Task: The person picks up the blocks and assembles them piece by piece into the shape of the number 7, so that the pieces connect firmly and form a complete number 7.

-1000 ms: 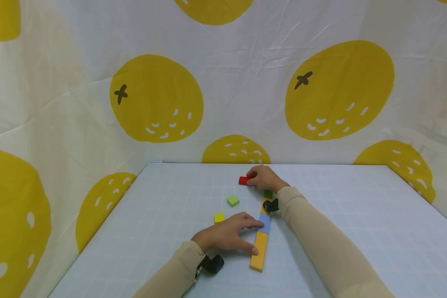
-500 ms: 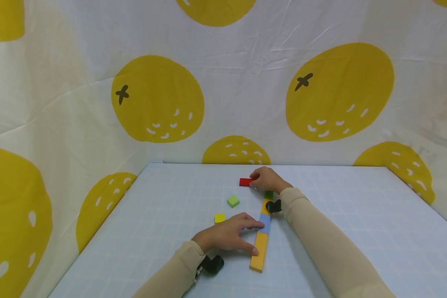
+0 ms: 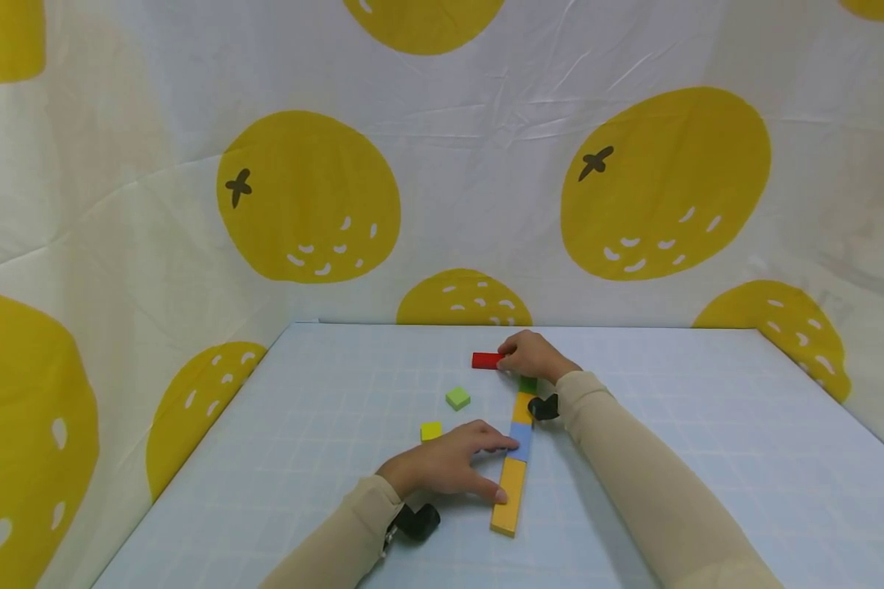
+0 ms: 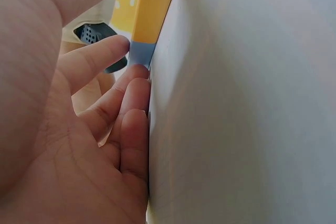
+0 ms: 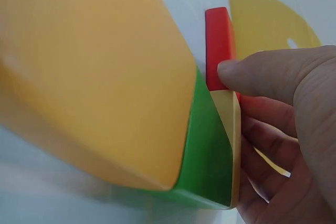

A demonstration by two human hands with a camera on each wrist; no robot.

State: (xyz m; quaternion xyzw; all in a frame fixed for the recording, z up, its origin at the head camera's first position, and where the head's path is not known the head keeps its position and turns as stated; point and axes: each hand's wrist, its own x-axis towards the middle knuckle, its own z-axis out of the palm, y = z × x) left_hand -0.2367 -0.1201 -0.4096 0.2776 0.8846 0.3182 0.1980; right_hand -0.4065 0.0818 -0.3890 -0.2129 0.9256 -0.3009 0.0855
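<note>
A row of wooden blocks runs away from me: a long orange block (image 3: pixel 510 499), a blue block (image 3: pixel 520 442), a shorter orange block (image 3: pixel 521 406) and a dark green block (image 3: pixel 528 384). My left hand (image 3: pixel 445 462) rests beside it, thumb on the long orange block and index finger touching the blue one. At the far end my right hand (image 3: pixel 536 357) pinches the right part of a red block (image 3: pixel 484 361) lying crosswise. In the right wrist view, a pale wood-coloured block (image 5: pixel 227 116) sits between the green and red blocks.
A light green block (image 3: pixel 457 398) lies left of the row. Nearer, a yellow block (image 3: pixel 430 429) is partly hidden behind my left hand. The table (image 3: pixel 354 368) ends at a curtain with a yellow fruit print (image 3: pixel 309 196).
My right hand has shifted slightly right, and more of the red block now shows. The red block has straightened and come slightly nearer. My left hand stays in place.
</note>
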